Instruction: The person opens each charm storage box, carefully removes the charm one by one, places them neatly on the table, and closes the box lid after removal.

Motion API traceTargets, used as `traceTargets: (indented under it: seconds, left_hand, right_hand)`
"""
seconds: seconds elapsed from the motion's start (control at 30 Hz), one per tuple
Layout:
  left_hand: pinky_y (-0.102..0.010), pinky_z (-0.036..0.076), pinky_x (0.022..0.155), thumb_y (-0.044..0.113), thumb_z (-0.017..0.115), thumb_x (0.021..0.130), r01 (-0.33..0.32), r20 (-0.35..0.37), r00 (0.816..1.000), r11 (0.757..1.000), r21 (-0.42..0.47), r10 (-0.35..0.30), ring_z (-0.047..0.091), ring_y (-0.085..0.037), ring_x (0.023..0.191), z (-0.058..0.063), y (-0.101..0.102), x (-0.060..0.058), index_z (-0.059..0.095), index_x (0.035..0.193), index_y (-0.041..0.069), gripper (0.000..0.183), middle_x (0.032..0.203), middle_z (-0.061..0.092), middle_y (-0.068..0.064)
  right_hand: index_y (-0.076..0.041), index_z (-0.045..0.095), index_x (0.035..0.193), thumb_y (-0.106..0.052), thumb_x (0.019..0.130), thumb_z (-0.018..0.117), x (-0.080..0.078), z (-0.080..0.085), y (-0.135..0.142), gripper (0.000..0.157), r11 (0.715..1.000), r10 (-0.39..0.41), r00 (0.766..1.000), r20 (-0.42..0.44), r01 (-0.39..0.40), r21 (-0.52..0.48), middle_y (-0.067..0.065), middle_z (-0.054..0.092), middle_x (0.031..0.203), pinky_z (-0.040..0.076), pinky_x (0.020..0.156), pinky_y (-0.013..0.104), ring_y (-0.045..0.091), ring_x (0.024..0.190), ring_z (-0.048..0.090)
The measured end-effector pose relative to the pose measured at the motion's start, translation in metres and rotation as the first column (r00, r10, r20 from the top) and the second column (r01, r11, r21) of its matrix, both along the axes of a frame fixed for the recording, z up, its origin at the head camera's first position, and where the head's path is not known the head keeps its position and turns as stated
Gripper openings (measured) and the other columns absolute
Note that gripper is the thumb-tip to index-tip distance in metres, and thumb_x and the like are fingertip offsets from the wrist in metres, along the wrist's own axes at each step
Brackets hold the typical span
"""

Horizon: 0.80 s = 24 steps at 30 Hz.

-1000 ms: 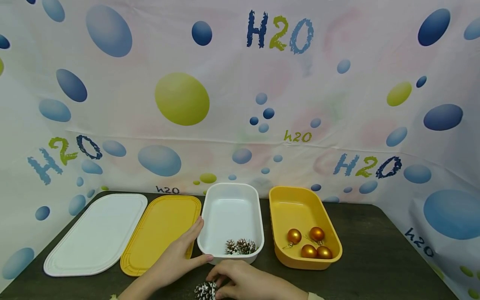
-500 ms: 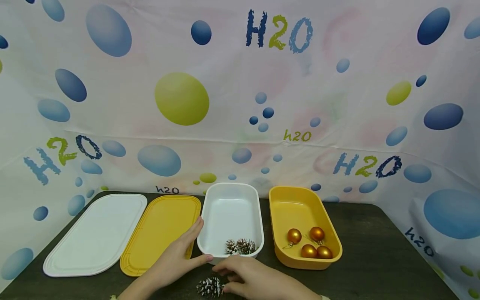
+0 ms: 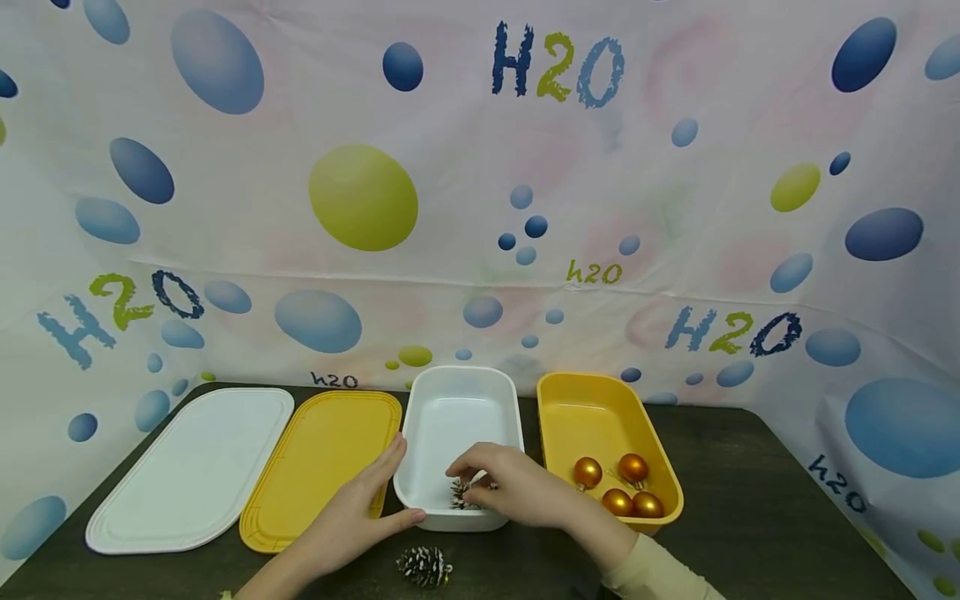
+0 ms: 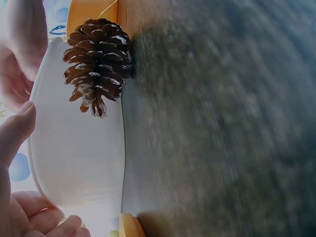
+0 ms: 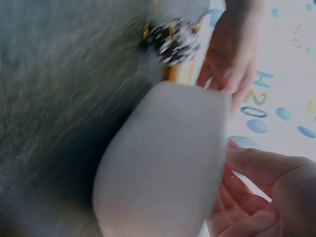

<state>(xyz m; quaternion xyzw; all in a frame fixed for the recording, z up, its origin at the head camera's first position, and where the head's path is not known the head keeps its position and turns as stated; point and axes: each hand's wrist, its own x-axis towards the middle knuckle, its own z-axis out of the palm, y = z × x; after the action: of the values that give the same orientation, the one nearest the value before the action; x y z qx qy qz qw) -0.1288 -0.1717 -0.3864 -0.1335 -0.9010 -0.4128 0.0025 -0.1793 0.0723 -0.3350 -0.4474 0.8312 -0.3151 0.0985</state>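
Note:
A white container [image 3: 463, 433] stands mid-table with snow-tipped pine cones inside its near end. My left hand [image 3: 348, 508] lies along its left side, fingers extended and thumb [image 4: 19, 123] on the near rim. My right hand [image 3: 506, 483] reaches over the rim, thumb and index finger curved round a pine cone [image 3: 459, 493] in there; in the right wrist view the container wall hides the fingertips. Another pine cone [image 3: 424, 567], with a gold string, lies on the table before the container, apart from both hands.
A yellow container [image 3: 592, 408] with several shiny orange-gold baubles [image 3: 633, 468] stands on the right. To the left lie a yellow lid [image 3: 322, 467] and a white lid [image 3: 191, 471]. A patterned sheet [image 3: 480, 167] hangs behind the dark table [image 3: 750, 517].
My right hand has let go of the pine cone on the table and moved up and forward into the white container. My left hand has stayed in place.

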Motion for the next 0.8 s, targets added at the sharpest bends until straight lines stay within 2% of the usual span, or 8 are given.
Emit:
traceTargets:
  seconds: [0.17, 0.33, 0.6, 0.8]
  left_hand:
    - [-0.054, 0.027, 0.107, 0.057, 0.068, 0.079, 0.000, -0.002, 1.000, 1.000, 0.004, 0.000, 0.021, -0.029, 0.141, -0.001, 0.001, 0.000, 0.024, 0.151, 0.011, 0.096, 0.156, 0.017, -0.007]
    - [-0.055, 0.027, 0.107, 0.057, 0.068, 0.080, 0.003, -0.003, 1.000, 1.000, 0.005, -0.003, 0.021, -0.029, 0.140, -0.001, 0.001, 0.000, 0.025, 0.151, 0.011, 0.095, 0.156, 0.017, -0.006]
    - [-0.055, 0.027, 0.107, 0.058, 0.068, 0.079, 0.001, -0.007, 1.000, 1.000, -0.001, -0.001, 0.022, -0.029, 0.141, -0.001, 0.000, 0.000, 0.027, 0.150, 0.009, 0.095, 0.156, 0.018, -0.007]
    - [-0.055, 0.028, 0.106, 0.058, 0.068, 0.079, -0.004, -0.012, 1.000, 1.000, -0.007, 0.004, 0.022, -0.029, 0.140, -0.001, 0.000, 0.000, 0.027, 0.150, 0.009, 0.095, 0.156, 0.019, -0.008]
  right_hand:
    - [-0.004, 0.065, 0.116, -0.002, 0.085, 0.070, -0.013, -0.007, -0.007, 0.031, 0.993, 0.011, 1.000, -0.004, -0.011, 0.118, 0.003, 0.063, 0.107, 0.050, 0.078, 0.018, 0.009, 0.094, 0.061]
    - [-0.004, 0.066, 0.114, 0.002, 0.082, 0.072, -0.018, -0.011, -0.011, 0.033, 0.983, 0.009, 1.000, -0.007, -0.007, 0.181, 0.003, 0.063, 0.109, 0.049, 0.074, 0.016, 0.007, 0.088, 0.063]
    - [-0.004, 0.069, 0.110, -0.002, 0.082, 0.075, -0.020, -0.011, -0.014, 0.029, 0.977, 0.034, 0.998, -0.058, -0.021, 0.212, 0.002, 0.066, 0.101, 0.048, 0.072, 0.016, 0.004, 0.081, 0.059]
    - [-0.003, 0.071, 0.108, -0.003, 0.082, 0.074, -0.022, -0.012, -0.015, 0.026, 0.979, 0.076, 0.989, -0.127, -0.050, 0.199, -0.001, 0.059, 0.089, 0.043, 0.067, 0.015, 0.006, 0.075, 0.049]
